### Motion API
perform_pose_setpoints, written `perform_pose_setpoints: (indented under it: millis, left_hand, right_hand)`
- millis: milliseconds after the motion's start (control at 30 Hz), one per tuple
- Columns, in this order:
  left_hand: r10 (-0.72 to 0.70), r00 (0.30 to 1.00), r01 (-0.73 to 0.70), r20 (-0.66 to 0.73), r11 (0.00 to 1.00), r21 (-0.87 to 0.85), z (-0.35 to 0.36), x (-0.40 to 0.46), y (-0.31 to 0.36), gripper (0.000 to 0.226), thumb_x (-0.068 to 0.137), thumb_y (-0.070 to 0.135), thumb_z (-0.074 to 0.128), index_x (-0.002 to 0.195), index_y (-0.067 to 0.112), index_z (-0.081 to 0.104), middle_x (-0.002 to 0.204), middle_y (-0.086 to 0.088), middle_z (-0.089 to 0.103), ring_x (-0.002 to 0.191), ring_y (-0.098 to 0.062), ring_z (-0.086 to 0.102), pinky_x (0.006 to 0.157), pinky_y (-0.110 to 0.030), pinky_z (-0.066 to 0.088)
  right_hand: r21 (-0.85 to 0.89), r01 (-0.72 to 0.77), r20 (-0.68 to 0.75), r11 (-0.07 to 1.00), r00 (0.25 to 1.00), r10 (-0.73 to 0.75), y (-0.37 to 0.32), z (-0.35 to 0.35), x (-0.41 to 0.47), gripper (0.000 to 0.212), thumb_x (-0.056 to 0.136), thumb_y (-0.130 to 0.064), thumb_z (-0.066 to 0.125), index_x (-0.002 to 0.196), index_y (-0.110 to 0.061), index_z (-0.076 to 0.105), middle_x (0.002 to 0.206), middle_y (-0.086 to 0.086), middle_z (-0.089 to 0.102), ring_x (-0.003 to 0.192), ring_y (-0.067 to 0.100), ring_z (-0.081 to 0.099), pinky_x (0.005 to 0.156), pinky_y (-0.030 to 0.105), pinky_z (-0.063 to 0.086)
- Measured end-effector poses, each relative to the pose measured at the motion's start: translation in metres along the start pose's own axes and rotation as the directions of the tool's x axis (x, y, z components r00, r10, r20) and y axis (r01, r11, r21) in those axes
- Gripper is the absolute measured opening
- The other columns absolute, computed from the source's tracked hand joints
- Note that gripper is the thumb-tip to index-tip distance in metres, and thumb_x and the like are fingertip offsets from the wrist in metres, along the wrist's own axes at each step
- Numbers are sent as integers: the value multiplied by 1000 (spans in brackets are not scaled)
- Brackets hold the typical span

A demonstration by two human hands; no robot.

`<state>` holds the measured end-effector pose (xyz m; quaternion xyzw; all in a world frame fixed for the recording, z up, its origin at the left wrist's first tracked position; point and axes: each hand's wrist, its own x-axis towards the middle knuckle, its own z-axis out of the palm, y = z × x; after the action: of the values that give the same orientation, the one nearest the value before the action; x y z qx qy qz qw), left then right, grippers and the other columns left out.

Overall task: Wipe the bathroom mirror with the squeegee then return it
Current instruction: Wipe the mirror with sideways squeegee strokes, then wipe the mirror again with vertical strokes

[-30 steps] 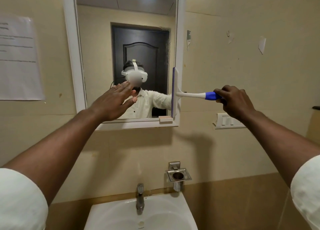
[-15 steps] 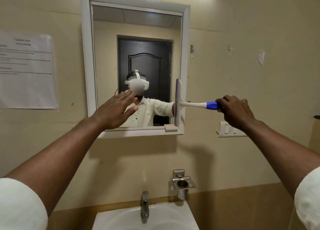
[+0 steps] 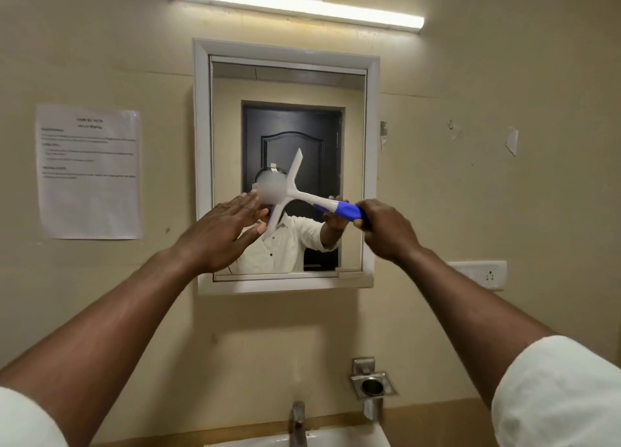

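The white-framed bathroom mirror (image 3: 228, 110) hangs on the wall straight ahead. My right hand (image 3: 386, 231) grips the blue end of the squeegee (image 3: 304, 199), whose white blade is tilted and blurred in front of the mirror's middle. Whether the blade touches the glass I cannot tell. My left hand (image 3: 218, 235) is held flat with fingers spread over the mirror's lower left, its fingertips close to the blade. The glass reflects a person in a white shirt and a dark door.
A tube light (image 3: 295, 6) runs above the mirror. A paper notice (image 3: 89, 171) is taped to the wall at left, a switch plate (image 3: 480, 273) at right. Below are a metal holder (image 3: 373, 384), a tap (image 3: 297, 423) and the basin rim (image 3: 353, 438).
The view has tipped upward, showing the light. My right hand swung the squeegee from the mirror's right edge toward its middle, and the blade turned from upright to tilted. My left hand stayed flat.
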<state>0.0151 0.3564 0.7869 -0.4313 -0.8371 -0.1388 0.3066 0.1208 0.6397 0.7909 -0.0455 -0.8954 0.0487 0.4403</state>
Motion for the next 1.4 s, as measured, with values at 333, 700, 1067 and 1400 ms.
perform_pose_setpoints:
  millis: [333, 700, 1067, 1400]
  left_hand:
    - [-32, 992, 52, -123, 986, 161, -49, -16, -39, 69, 84, 65, 8, 144, 35, -9, 153, 17, -10, 138, 3, -11, 114, -24, 0]
    - [-24, 993, 46, -112, 980, 196, -53, -9, -60, 72, 80, 68, 2, 142, 37, -16, 151, 18, -15, 139, 2, -14, 114, -21, -5]
    - [-49, 985, 78, -167, 982, 175, -69, 14, -82, 81, 75, 73, 0, 146, 35, -8, 152, 19, -14, 139, 2, -12, 114, -23, -3]
    - [-41, 988, 70, -149, 978, 197, -66, 14, -95, 70, 86, 64, 10, 147, 34, -9, 155, 17, -12, 140, 2, -13, 115, -22, -5]
  right_hand:
    - [836, -261, 67, 483, 921, 383, -98, 24, 37, 18, 93, -18, 50, 111, -15, 50, 105, 17, 63, 87, 32, 65, 77, 48, 58]
    - [840, -127, -119, 528, 905, 408, -144, 24, 91, 25, 93, -23, 53, 115, -14, 44, 95, 14, 62, 81, 27, 66, 79, 44, 57]
    - [797, -52, -209, 601, 911, 356, -211, 36, 139, 40, 93, -21, 54, 127, -6, 40, 99, 12, 55, 78, 18, 59, 71, 30, 51]
    - [819, -51, -218, 572, 894, 392, -201, 44, 144, 40, 92, -20, 56, 127, -8, 40, 91, 5, 53, 76, 17, 61, 76, 37, 57]
